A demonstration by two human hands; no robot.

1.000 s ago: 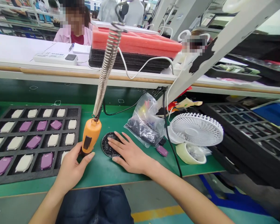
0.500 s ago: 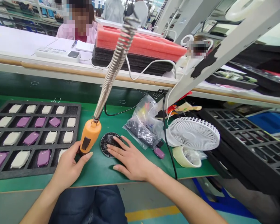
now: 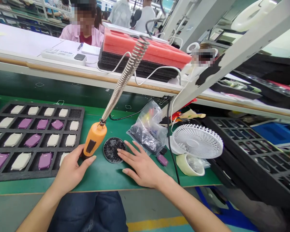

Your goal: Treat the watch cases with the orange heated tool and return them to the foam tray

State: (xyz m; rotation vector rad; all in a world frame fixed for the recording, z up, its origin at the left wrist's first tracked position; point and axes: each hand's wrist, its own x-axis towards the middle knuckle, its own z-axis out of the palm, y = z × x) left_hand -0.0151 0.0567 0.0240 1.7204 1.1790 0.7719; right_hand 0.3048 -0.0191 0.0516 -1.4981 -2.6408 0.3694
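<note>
My left hand (image 3: 71, 169) is wrapped round the lower end of an orange electric screwdriver (image 3: 95, 139), which hangs tilted from a metal coil spring (image 3: 128, 72). Its tip is hidden. Just right of it, a round black dish (image 3: 113, 150) dotted with small pale bits, too small to name, lies on the green table. My right hand (image 3: 141, 166) is spread flat with fingers apart, a fingertip at the dish's right edge. To the left, a black foam tray (image 3: 81, 129) holds white cases (image 3: 21, 161) and purple cases (image 3: 45, 160) in its compartments.
A clear plastic bag (image 3: 148, 129) with dark parts, a purple case (image 3: 162, 159), a white fan (image 3: 197, 141) and a cream cup (image 3: 190, 165) are on the right. A black cable (image 3: 170, 141) crosses there. Another foam tray (image 3: 256, 145) stands beyond. A person (image 3: 87, 33) sits opposite.
My right hand has slid a little to the right, uncovering most of the round dish. My left hand stays on the screwdriver. The whole view has shifted slightly.
</note>
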